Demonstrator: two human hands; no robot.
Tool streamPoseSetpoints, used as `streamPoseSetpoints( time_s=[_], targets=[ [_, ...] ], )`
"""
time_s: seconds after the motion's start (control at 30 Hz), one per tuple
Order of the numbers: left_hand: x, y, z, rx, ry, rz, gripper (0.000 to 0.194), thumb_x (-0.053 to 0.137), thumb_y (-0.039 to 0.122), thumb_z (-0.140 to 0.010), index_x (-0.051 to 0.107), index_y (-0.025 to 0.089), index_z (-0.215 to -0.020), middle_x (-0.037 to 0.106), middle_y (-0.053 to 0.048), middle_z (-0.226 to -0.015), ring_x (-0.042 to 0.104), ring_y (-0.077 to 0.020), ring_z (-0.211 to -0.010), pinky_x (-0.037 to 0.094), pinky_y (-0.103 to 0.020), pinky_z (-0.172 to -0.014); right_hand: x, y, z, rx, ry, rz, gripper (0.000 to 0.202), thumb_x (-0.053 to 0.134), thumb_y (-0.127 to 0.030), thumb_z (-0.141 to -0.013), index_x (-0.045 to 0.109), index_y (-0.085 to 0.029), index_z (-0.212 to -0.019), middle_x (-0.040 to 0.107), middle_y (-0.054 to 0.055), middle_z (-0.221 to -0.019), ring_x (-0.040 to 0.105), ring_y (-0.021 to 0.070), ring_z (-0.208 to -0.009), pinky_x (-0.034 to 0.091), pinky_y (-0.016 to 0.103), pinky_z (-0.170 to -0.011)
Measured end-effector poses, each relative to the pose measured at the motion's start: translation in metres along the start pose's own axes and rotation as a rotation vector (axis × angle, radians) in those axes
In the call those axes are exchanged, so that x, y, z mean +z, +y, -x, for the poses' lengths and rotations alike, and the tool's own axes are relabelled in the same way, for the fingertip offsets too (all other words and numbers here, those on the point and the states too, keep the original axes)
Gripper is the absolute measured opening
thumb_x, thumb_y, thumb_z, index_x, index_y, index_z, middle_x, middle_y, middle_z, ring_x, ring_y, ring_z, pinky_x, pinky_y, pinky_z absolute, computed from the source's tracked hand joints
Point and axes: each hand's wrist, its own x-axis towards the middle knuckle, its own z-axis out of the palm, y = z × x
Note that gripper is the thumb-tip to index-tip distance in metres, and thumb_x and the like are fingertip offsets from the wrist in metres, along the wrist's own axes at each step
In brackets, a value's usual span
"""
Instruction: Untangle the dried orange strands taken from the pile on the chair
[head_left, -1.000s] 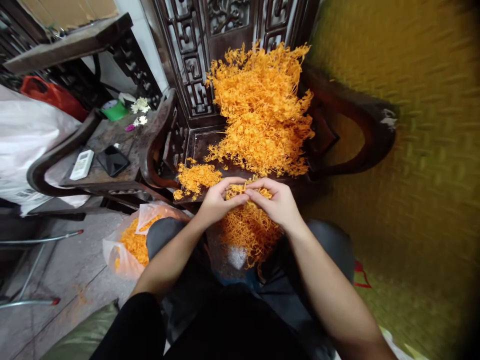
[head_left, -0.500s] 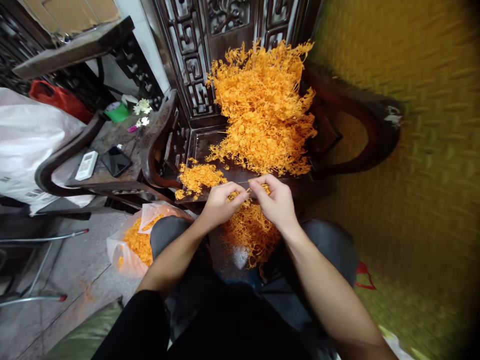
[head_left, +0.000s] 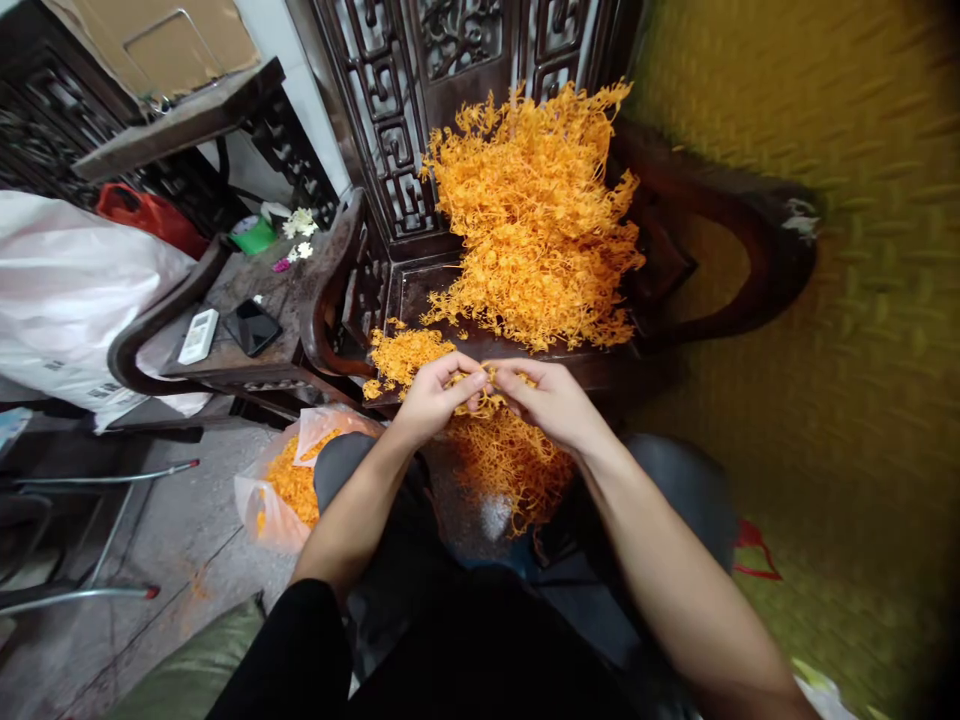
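Note:
My left hand [head_left: 435, 402] and my right hand [head_left: 551, 402] meet fingertip to fingertip, both pinching a thin orange strand [head_left: 490, 374] that is mostly covered by the fingers. Just below them, between my knees, lies a loose tangle of orange stringy strands [head_left: 517, 465]. Beyond my hands a tall heap of the same curly orange material [head_left: 536, 225] is stacked on the dark wooden chair seat [head_left: 409, 285]. A smaller pile of short orange bits [head_left: 405, 352] sits at the seat's front left corner, close to my left hand.
On the left, a side table [head_left: 289, 285] carries a dark phone [head_left: 253, 327], a white remote-like device [head_left: 199, 337] and white flowers [head_left: 301, 223]. A plastic bag with orange pieces [head_left: 289, 485] stands on the floor. The chair's curved armrest [head_left: 780, 270] juts out right.
My fingertips have come closer together around the strand, and my right hand has turned flatter. The whole view has shifted slightly, with the surroundings moving right in the picture.

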Motion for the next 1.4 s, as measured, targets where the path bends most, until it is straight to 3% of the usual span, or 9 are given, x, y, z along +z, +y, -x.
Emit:
streamPoseSetpoints(
  time_s=[0.13,0.27,0.37,0.5,0.6,1.0,1.1,1.23,1.4],
  targets=[
    [0.004,0.000,-0.004,-0.064,0.009,0.063,0.041,0.082,0.049,-0.078,0.060,0.015,-0.078,0.060,0.002,-0.065,0.045,-0.0047,-0.048,0.033,-0.020,-0.048,-0.003,0.007,-0.015,-0.120,0.301,-0.022,0.043,0.072,-0.059,-0.086,0.062,-0.019,-0.073,0.051,-0.004,-0.055,0.042,0.0084,-0.047,0.035,0.023,-0.044],
    [-0.005,0.005,-0.005,-0.079,0.102,0.201,0.040,0.085,0.044,-0.075,0.057,0.015,-0.075,0.057,0.004,-0.061,0.042,-0.0034,-0.044,0.029,-0.019,-0.045,-0.038,0.006,-0.030,-0.199,0.664,-0.283,0.048,0.077,-0.064,-0.077,0.055,-0.022,-0.075,0.058,-0.005,-0.064,0.050,0.0089,-0.048,0.038,0.020,-0.040],
    [-0.012,0.009,-0.004,-0.036,0.183,0.241,0.037,0.082,0.043,-0.078,0.056,0.017,-0.078,0.061,0.003,-0.067,0.049,-0.0050,-0.047,0.033,-0.019,-0.044,-0.051,0.001,-0.025,-0.148,0.496,-0.284,0.041,0.086,-0.052,-0.072,0.063,-0.021,-0.086,0.071,0.002,-0.090,0.062,0.0114,-0.062,0.047,0.022,-0.046],
    [-0.008,0.010,-0.004,-0.048,0.150,0.204,0.035,0.077,0.045,-0.084,0.055,0.018,-0.084,0.066,0.001,-0.073,0.054,-0.0068,-0.050,0.034,-0.019,-0.043,-0.027,-0.005,-0.006,-0.127,0.110,-0.003,0.041,0.073,-0.050,-0.088,0.074,-0.021,-0.117,0.072,0.004,-0.088,0.061,0.0143,-0.065,0.048,0.027,-0.053],
    [-0.002,0.010,-0.005,-0.080,0.118,0.184,0.037,0.074,0.050,-0.086,0.053,0.020,-0.088,0.068,0.001,-0.077,0.056,-0.0073,-0.052,0.035,-0.018,-0.043,-0.009,-0.006,-0.001,-0.203,-0.049,0.255,0.033,0.069,-0.049,-0.091,0.080,-0.021,-0.104,0.072,0.005,-0.089,0.064,0.0173,-0.076,0.050,0.032,-0.072],
    [0.010,0.017,-0.008,-0.037,0.223,0.156,0.046,0.091,0.037,-0.066,0.051,0.019,-0.081,0.059,0.005,-0.066,0.049,-0.0036,-0.047,0.033,-0.016,-0.042,0.001,-0.010,0.004,-0.345,0.161,0.293,0.032,0.067,-0.043,-0.093,0.076,-0.020,-0.073,0.062,0.002,-0.067,0.056,0.0166,-0.063,0.042,0.032,-0.063],
    [0.002,0.025,-0.013,-0.105,0.267,0.242,0.050,0.094,0.035,-0.059,0.052,0.018,-0.081,0.059,0.005,-0.065,0.046,-0.0027,-0.045,0.026,-0.016,-0.040,-0.009,-0.009,-0.002,-0.292,0.290,0.094,0.030,0.072,-0.046,-0.089,0.075,-0.021,-0.073,0.061,0.002,-0.065,0.052,0.0146,-0.056,0.040,0.031,-0.055],
    [-0.022,0.031,-0.017,0.031,0.494,0.357,0.052,0.094,0.031,-0.056,0.051,0.019,-0.083,0.057,0.006,-0.066,0.044,-0.0013,-0.048,0.023,-0.014,-0.040,-0.049,-0.012,-0.012,-0.219,0.565,-0.380,0.026,0.080,-0.045,-0.077,0.072,-0.020,-0.077,0.053,-0.002,-0.061,0.034,0.0062,-0.043,0.019,0.022,-0.037],
    [-0.014,0.024,-0.018,-0.057,0.280,0.468,0.037,0.087,0.030,-0.072,0.061,0.017,-0.096,0.071,-0.004,-0.093,0.063,-0.0072,-0.069,0.046,-0.017,-0.056,-0.059,-0.017,-0.011,0.045,0.256,-0.553,0.033,0.082,-0.038,-0.070,0.075,-0.017,-0.094,0.065,0.001,-0.075,0.046,0.0059,-0.048,0.027,0.018,-0.034]
  ],
)
